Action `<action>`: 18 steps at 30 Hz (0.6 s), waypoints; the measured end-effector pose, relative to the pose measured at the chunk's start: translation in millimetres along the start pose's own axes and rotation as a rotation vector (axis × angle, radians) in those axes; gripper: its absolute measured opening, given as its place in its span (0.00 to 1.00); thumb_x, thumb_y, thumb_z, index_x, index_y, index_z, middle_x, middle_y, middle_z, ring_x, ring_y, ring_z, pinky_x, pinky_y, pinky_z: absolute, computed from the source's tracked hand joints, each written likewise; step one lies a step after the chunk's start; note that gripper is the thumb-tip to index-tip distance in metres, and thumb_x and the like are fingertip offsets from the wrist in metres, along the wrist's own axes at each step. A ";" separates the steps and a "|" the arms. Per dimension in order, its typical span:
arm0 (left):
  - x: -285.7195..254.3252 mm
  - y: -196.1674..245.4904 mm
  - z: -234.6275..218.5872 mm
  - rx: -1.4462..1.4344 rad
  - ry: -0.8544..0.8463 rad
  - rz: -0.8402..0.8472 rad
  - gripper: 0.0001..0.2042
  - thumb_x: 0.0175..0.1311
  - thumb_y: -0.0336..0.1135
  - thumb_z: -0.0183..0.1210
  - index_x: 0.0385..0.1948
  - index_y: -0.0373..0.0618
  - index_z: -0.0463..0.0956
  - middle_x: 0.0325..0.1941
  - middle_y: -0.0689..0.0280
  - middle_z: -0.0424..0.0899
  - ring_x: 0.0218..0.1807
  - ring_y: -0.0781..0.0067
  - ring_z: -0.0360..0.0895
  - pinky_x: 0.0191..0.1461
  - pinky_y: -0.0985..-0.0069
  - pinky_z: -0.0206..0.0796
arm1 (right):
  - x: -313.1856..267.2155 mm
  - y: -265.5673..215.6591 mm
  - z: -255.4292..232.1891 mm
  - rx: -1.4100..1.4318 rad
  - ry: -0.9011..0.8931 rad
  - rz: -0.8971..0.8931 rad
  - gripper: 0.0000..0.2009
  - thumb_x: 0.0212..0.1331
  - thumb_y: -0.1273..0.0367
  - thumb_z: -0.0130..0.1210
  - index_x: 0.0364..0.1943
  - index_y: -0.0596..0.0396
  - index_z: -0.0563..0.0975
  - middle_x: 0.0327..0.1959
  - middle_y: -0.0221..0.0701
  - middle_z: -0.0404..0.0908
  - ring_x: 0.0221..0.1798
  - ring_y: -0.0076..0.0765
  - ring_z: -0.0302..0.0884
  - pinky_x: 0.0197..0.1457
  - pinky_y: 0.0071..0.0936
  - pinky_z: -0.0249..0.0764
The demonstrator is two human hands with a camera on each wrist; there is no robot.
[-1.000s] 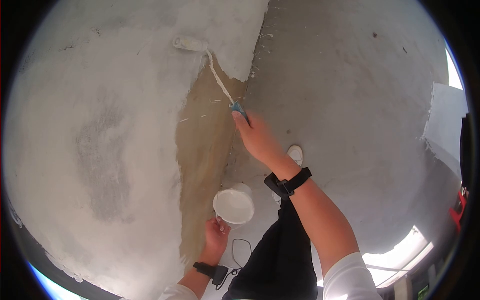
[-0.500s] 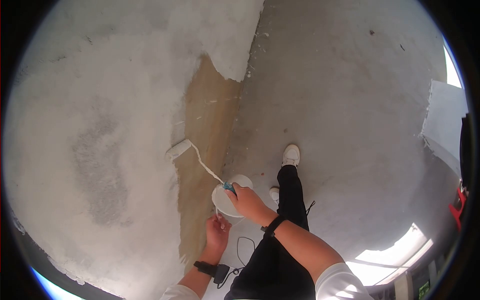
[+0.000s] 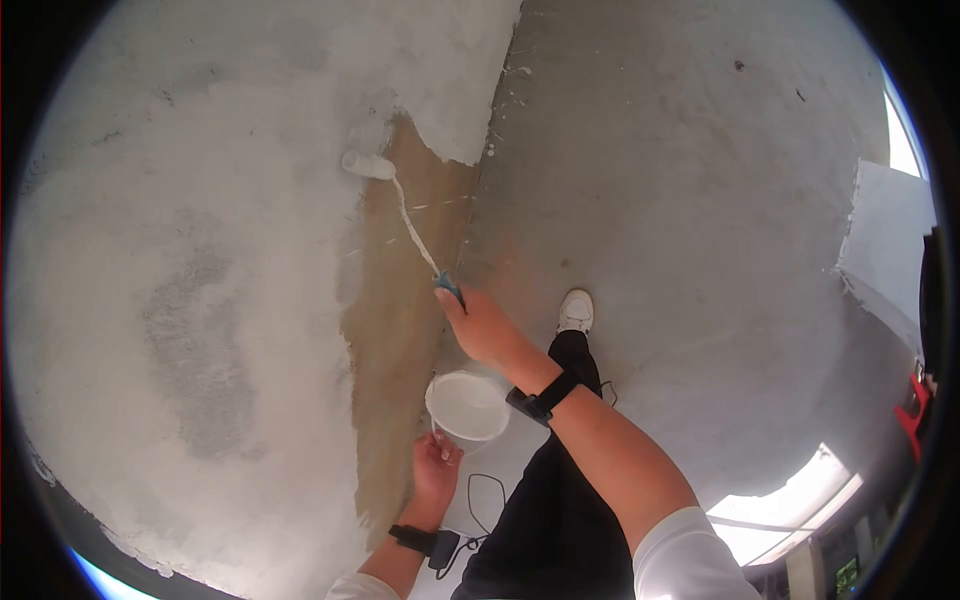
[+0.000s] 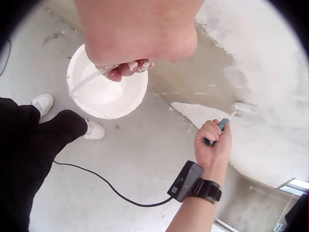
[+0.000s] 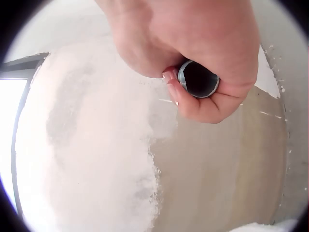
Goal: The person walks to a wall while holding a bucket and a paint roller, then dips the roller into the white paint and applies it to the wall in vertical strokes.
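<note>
My right hand [image 3: 488, 325] grips the teal handle [image 4: 222, 124] of a paint roller [image 3: 368, 165], thumb laid along it. The roller's white-coated sleeve rests against the wall, at the border of white paint and a bare brown strip [image 3: 390, 300]. In the right wrist view the round, dark butt of the handle shows inside the curled fingers. Lower down, my left hand [image 3: 434, 470] holds a white bucket [image 4: 133, 99] by its pale carrying handle [image 4: 87, 81]. White paint marks the left fingertips. The bucket hangs mouth up beside the foot of the wall.
White paint covers most of the wall [image 3: 250, 250]. Grey floor [image 3: 700, 250] meets it along a splattered edge. My white shoes [image 3: 576, 311] stand on the floor behind the bucket. A black cable [image 4: 108, 183] runs from the right wrist device. Something red [image 3: 912, 415] is at far right.
The roller first came down the wall along the brown strip's left border, then rolled part of the way back up with my right hand. My left hand and the bucket stay nearly in place.
</note>
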State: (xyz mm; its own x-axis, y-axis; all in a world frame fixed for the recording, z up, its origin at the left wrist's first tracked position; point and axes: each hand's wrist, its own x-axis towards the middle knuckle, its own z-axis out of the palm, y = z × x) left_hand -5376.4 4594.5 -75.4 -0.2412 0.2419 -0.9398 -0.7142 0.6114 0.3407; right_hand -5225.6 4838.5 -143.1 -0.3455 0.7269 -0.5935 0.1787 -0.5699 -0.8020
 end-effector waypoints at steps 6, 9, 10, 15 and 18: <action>-4.6 -1.1 -5.8 0.008 -0.028 0.005 0.11 0.72 0.45 0.50 0.31 0.53 0.70 0.18 0.74 0.65 0.23 0.76 0.61 0.39 0.72 0.57 | -72.0 33.1 43.1 0.046 -0.133 0.053 0.25 0.76 0.52 0.45 0.35 0.65 0.76 0.30 0.57 0.79 0.36 0.69 0.76 0.39 0.53 0.69; -10.8 3.6 6.7 0.007 -0.016 0.016 0.10 0.70 0.44 0.51 0.30 0.52 0.70 0.19 0.74 0.64 0.24 0.76 0.61 0.41 0.72 0.58 | -54.9 14.9 8.4 -0.047 -0.099 0.052 0.25 0.75 0.52 0.45 0.34 0.64 0.75 0.29 0.57 0.79 0.35 0.68 0.76 0.39 0.52 0.69; -13.7 5.6 9.2 0.008 -0.007 0.019 0.10 0.69 0.44 0.51 0.29 0.51 0.70 0.19 0.73 0.63 0.24 0.76 0.60 0.41 0.72 0.58 | -38.9 11.3 -3.6 -0.061 -0.066 0.033 0.25 0.76 0.52 0.45 0.34 0.64 0.75 0.28 0.55 0.78 0.33 0.66 0.75 0.38 0.51 0.69; -18.5 11.1 11.7 -0.024 0.006 0.029 0.10 0.68 0.44 0.51 0.29 0.51 0.71 0.19 0.73 0.63 0.24 0.76 0.61 0.41 0.72 0.57 | 26.7 -21.0 -40.2 0.039 0.036 -0.021 0.25 0.77 0.52 0.43 0.31 0.63 0.72 0.22 0.50 0.73 0.26 0.59 0.67 0.34 0.47 0.66; -15.9 12.2 8.4 -0.028 -0.033 0.049 0.11 0.72 0.46 0.49 0.31 0.51 0.70 0.19 0.74 0.64 0.24 0.77 0.61 0.41 0.73 0.58 | 14.5 -8.7 -18.1 0.013 0.038 -0.024 0.25 0.77 0.53 0.43 0.32 0.64 0.72 0.23 0.51 0.74 0.26 0.60 0.69 0.34 0.48 0.66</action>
State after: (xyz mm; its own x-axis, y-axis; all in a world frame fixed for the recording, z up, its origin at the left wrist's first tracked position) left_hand -5375.7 4604.4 -56.1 -0.2550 0.2958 -0.9206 -0.7200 0.5774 0.3850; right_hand -5215.6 4860.9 -145.9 -0.3145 0.7543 -0.5764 0.1586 -0.5569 -0.8153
